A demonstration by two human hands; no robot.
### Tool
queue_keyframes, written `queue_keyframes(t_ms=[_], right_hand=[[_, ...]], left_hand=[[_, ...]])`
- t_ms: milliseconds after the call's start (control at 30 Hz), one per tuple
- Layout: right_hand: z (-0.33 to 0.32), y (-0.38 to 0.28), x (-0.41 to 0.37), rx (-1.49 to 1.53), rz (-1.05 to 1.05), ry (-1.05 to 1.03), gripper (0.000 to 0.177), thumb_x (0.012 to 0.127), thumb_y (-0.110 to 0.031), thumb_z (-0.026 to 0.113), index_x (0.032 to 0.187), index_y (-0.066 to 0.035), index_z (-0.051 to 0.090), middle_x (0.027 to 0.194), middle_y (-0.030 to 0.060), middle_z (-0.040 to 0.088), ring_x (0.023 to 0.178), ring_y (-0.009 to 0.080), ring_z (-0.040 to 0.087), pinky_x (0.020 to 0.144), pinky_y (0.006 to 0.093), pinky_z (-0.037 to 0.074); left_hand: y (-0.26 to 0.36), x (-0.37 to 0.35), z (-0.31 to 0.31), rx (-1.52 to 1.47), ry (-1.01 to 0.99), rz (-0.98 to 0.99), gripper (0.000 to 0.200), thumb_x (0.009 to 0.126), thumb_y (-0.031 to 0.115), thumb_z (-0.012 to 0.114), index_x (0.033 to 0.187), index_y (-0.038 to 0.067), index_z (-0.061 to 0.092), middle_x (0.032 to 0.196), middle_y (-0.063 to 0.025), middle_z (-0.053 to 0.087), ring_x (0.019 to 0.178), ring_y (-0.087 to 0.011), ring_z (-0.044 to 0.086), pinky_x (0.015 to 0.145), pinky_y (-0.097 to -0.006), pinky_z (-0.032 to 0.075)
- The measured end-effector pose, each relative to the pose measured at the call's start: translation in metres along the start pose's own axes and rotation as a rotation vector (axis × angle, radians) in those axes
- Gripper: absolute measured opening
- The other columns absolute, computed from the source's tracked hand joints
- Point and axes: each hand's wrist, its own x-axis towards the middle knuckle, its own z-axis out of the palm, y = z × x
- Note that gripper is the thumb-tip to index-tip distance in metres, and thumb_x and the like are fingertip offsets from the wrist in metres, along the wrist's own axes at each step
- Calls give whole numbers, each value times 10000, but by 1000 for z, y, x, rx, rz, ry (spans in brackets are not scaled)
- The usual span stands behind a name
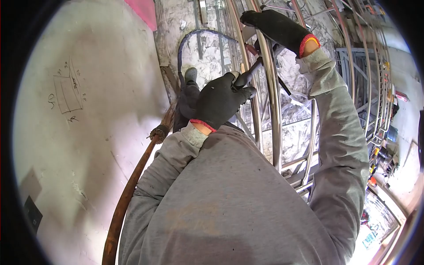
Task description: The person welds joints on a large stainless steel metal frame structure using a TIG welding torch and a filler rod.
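Note:
My left hand [221,100], in a black glove with a red cuff, is closed around a dark handled tool [251,74] that looks like a welding torch. The tool slants up and right across the shiny metal tubes [274,110], and a pinkish piece [252,49] shows near its upper end. My right hand [280,28], gloved the same way, lies across the upper part of a tube with its fingers bent over it. Part of its grip is hidden behind the glove.
A dark cable [194,32] loops over the smeared floor to the left of the tubes. At my left stands a broom [132,187] with a wooden handle, beside a pale wall [97,141] bearing a pencil sketch. Metal frames [366,75] stand at right.

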Motion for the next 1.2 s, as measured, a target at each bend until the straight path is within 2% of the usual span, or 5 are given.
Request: queue_keyframes(t_ms=[233, 300, 533, 800, 1200], right_hand=[[-18, -18, 5, 408, 197, -65, 440, 1021, -89, 569, 1455, -21, 586, 1393, 154, 680, 1231, 324, 680, 1078, 386, 535], [-52, -44, 20, 1239, 912, -216, 439, 1023, -91, 566, 1456, -24, 582, 1358, 160, 696, 1227, 310, 685, 1052, 377, 541], [-18, -15, -4, 216, 160, -110, 426, 1105, -159, 506, 1508, -26, 544, 1425, 130, 674, 1310, 257, 650, 1098, 351, 509], [-57, -71, -6, 1305, 1224, 44, 567, 1143, -436, 471, 1525, -22, 534, 1345, 58, 676, 1191, 126, 654, 997, 304, 524], [-23, -73, -29, 945, 497, -181, 331, 1098, -254, 603, 1317, -15, 669, 979, 132, 780, 909, 220, 764, 815, 336, 603]], left_hand=[[-4, 6, 16, 82, 8, -7, 493, 895, 536, 787, 981, 61, 686, 809, -154, 728, 798, -360, 735, 712, -483, 554], [-4, 9, 21, 97, 31, 18, 489, 903, 541, 775, 986, 69, 681, 828, -163, 735, 815, -373, 736, 715, -495, 555], [-6, 7, 28, 9, 72, -3, 469, 901, 502, 794, 1003, 59, 675, 845, -174, 737, 824, -378, 737, 730, -494, 561], [1, 4, 17, 1, 26, -61, 525, 918, 504, 789, 982, -2, 664, 793, -176, 716, 756, -333, 734, 684, -452, 554], [20, 4, 19, 2, -38, -136, 468, 920, 466, 768, 1045, 22, 685, 868, -187, 748, 850, -391, 744, 779, -505, 575]])
